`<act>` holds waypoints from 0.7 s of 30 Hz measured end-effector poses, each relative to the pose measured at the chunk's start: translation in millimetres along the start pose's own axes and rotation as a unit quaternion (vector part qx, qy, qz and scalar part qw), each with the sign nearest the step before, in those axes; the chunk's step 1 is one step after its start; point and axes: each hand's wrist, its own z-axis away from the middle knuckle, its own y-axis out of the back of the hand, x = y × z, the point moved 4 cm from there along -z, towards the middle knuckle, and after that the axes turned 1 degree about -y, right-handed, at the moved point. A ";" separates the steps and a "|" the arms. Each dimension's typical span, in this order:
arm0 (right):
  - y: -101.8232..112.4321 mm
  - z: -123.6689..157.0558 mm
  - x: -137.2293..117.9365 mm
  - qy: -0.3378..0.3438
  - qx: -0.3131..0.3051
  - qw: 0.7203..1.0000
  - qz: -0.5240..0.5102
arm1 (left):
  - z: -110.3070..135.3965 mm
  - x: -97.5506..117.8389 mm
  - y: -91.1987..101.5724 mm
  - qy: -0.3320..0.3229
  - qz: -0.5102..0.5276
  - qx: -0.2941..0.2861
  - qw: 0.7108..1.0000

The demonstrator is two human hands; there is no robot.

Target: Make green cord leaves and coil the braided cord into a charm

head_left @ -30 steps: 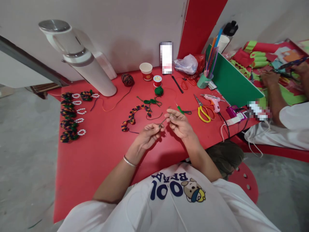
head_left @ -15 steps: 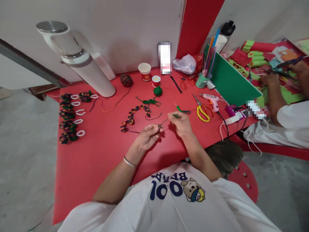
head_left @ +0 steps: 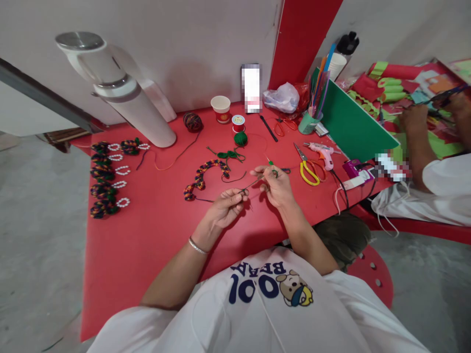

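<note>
My left hand (head_left: 228,206), with a silver bangle on its wrist, pinches a dark strand of yarn (head_left: 253,185) between thumb and forefinger. The strand runs tautly up to my right hand (head_left: 275,186), whose fingers are curled around it with a bit of green showing among them. Just beyond my right hand lies a slim green-handled tool (head_left: 271,162), partly hidden by the fingers. Left of my hands, a curled multicoloured knitted strip (head_left: 206,172) rests on the red table (head_left: 154,245); its dark tail reaches toward my left hand.
Green yarn pieces (head_left: 230,154), a green yarn ball (head_left: 240,138), a thread spool (head_left: 238,122) and a paper cup (head_left: 221,109) stand beyond. Yellow-handled scissors (head_left: 309,172) and a pink glue gun (head_left: 324,154) lie right. Finished-looking yarn pieces with beads (head_left: 103,171) line the left; a tall flask (head_left: 136,108) leans behind.
My right hand's fingers have loosened and shifted, its forefinger now stretched toward the left. The yarn stays taut to my left hand, which barely moves. The person at right has moved a hand.
</note>
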 end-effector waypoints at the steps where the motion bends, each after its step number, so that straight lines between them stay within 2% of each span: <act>1: -2.5 -0.3 0.9 -0.019 -0.017 0.999 -0.029 | 0.2 0.1 0.0 0.001 -0.002 0.004 1.000; 5: -6.6 -2.1 2.2 -0.074 -0.023 0.993 -0.093 | 1.3 1.7 -0.6 0.007 -0.003 0.016 1.000; 7: -5.9 -2.5 -0.1 -0.065 -0.015 0.993 -0.093 | 1.4 2.6 -0.5 0.007 -0.001 0.019 1.000; 10: -6.3 0.3 -4.2 -0.036 -0.043 0.996 -0.063 | 0.8 2.3 0.7 0.011 -0.005 0.023 1.000; 13: -7.4 6.3 -8.4 0.000 -0.082 0.997 0.004 | -0.2 0.9 1.8 0.015 -0.009 0.023 1.000; 15: -8.7 10.5 -12.5 0.037 -0.109 0.989 0.088 | -0.6 0.5 2.1 0.014 -0.008 0.024 1.000; 18: -13.4 15.8 -18.4 0.098 -0.165 0.954 0.230 | -1.2 0.5 2.3 0.009 -0.006 0.030 0.999; 21: -17.4 18.6 -20.4 0.124 -0.201 0.927 0.292 | -1.7 0.2 2.0 0.009 -0.011 0.029 0.999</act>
